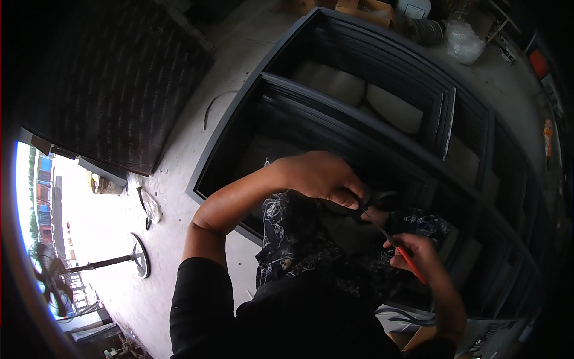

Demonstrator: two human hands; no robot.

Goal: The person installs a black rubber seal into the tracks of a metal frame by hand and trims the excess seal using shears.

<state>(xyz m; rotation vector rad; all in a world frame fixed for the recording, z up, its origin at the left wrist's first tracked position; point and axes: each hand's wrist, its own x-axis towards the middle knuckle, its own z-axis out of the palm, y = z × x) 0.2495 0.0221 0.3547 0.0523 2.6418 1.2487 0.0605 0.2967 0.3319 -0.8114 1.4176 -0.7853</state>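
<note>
My right hand (417, 251) is closed around the red handle of a slim tool (410, 263). Its long, thin dark shaft slants up and left toward my left hand; whether it is a blade or a rod I cannot make out. My left hand (326, 176) is bent at the wrist, with thumb and fingers pinched together by the tool's far end. Something small and dark shows at those fingertips, too dim to name. Both hands are over my patterned dark trousers (293, 233), inside a large dark grey frame (257, 75) with several crossbars.
Brown-black sheets (113, 78) stand at the left. A pedestal fan (51, 272) is near the bright opening. At the back are cardboard boxes (365, 11), a white container (414, 8) and a clear plastic bag (464, 43). A thin dark strip (209, 109) curls on the floor.
</note>
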